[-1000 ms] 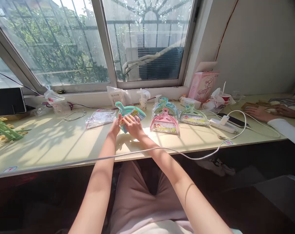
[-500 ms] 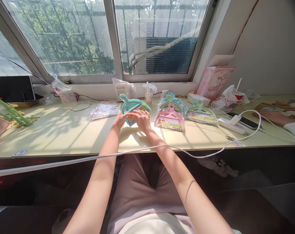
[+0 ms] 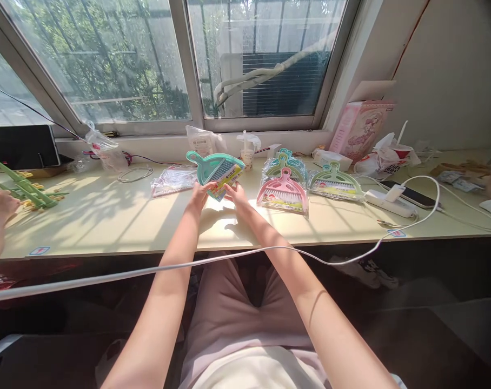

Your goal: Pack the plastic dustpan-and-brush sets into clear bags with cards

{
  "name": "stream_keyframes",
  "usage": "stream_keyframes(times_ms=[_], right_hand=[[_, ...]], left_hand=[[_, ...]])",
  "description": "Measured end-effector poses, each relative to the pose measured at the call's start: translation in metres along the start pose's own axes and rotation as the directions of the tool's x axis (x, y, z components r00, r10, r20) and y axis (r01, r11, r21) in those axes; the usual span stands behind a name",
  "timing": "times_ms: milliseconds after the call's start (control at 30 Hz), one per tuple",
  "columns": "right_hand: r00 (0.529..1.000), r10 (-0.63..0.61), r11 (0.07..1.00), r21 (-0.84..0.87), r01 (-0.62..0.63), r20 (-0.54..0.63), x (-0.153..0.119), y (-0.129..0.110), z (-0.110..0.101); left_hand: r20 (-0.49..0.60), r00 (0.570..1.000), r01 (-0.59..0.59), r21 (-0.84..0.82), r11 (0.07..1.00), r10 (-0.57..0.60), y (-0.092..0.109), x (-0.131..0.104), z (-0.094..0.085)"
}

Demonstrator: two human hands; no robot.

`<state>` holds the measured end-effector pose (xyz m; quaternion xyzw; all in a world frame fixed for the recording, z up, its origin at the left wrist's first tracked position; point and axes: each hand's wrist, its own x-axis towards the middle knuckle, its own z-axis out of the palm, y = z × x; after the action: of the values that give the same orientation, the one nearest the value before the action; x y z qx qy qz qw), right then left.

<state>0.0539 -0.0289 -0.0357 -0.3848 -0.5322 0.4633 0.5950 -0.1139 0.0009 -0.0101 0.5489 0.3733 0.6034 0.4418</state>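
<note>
A teal dustpan and brush set [image 3: 218,168] with a printed label is tilted above the table, its handle up to the left. My left hand [image 3: 201,195] grips its lower left edge, fingers closed. At its lower right edge, my right hand [image 3: 238,194] pinches the labelled side. Just to the right lies a pink dustpan set [image 3: 283,192] in clear wrap, with green and blue ones behind it. A separate green dustpan set [image 3: 335,182] lies farther right. Flat clear packaging [image 3: 174,181] rests on the table to the left.
A white cable [image 3: 229,256] crosses in front of my forearms. To the right are a power strip [image 3: 391,205], a phone [image 3: 411,193] and a pink box [image 3: 361,129]. A lidded cup [image 3: 247,151] stands behind. Another person's hand [image 3: 0,205] is at the left by green plant-like pieces [image 3: 30,189].
The teal dustpan set has shifted slightly left and turned, showing more brush and label. My right hand has moved from across its front to its lower right edge.
</note>
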Motion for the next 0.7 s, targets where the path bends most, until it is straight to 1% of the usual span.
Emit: stream_keyframes(times_ms=[33, 67, 133, 200, 267, 400, 533, 700], right_hand=[[0.999, 0.031, 0.998, 0.051, -0.029, -0.029, 0.002, 0.004, 0.0], [0.993, 0.079, 0.992, 0.106, -0.07, -0.082, 0.005, 0.008, 0.0], [0.963, 0.185, 0.969, 0.198, -0.146, -0.197, 0.01, 0.012, -0.003], [0.931, 0.258, 0.949, 0.249, -0.194, -0.259, 0.015, 0.013, -0.006], [0.924, 0.275, 0.942, 0.268, -0.203, -0.266, 0.016, 0.013, -0.009], [0.937, 0.248, 0.945, 0.275, -0.178, -0.246, 0.014, 0.011, -0.01], [0.921, 0.287, 0.927, 0.319, -0.198, -0.263, 0.01, 0.008, -0.009], [0.922, 0.31, 0.914, 0.339, -0.223, -0.23, 0.01, 0.007, -0.01]], left_hand=[[0.041, 0.999, -0.014, 0.005, 1.0, 0.014, 0.001, -0.002, 0.005], [0.078, 0.997, -0.019, 0.003, 1.0, 0.019, 0.002, -0.004, 0.009], [0.127, 0.992, -0.006, -0.007, 1.0, 0.007, 0.004, -0.008, 0.017], [0.158, 0.987, 0.012, -0.014, 1.0, -0.01, 0.004, -0.011, 0.022], [0.172, 0.985, 0.025, -0.018, 1.0, -0.022, 0.004, -0.013, 0.025], [0.148, 0.988, 0.056, -0.01, 0.998, -0.054, 0.003, -0.015, 0.026], [0.151, 0.988, 0.03, -0.003, 1.0, -0.03, 0.004, -0.014, 0.026], [0.143, 0.99, 0.002, 0.032, 1.0, -0.007, 0.004, -0.015, 0.027]])
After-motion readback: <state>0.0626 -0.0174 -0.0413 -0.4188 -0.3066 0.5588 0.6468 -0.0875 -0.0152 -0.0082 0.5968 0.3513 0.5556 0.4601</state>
